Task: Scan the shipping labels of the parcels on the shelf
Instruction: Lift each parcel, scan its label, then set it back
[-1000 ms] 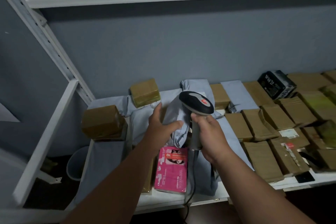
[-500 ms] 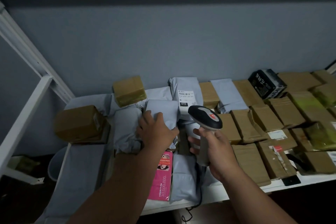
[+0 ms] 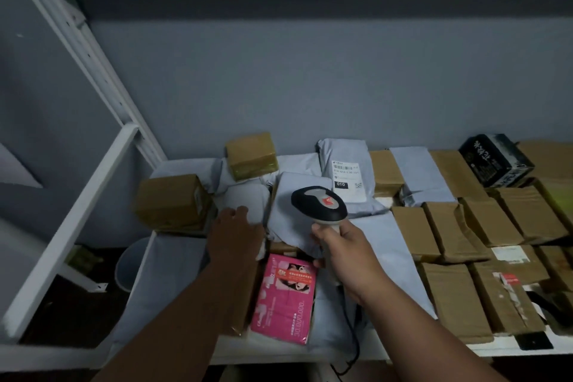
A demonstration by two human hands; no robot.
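Pink plastic wraps the nearest parcel [image 3: 283,298], lying at the front edge of the white shelf [image 3: 496,350] between the person's two forearms. Just beyond it the right hand [image 3: 344,251] is wrapped tight around the handle of the barcode scanner [image 3: 319,204], its head over a grey mailer bag [image 3: 297,195]. Left of that, the left hand [image 3: 235,232] rests with loose, uncurled fingers on another grey bag. Farther back lies a grey bag bearing a white shipping label [image 3: 347,180]; brown boxes [image 3: 465,226] fill the right.
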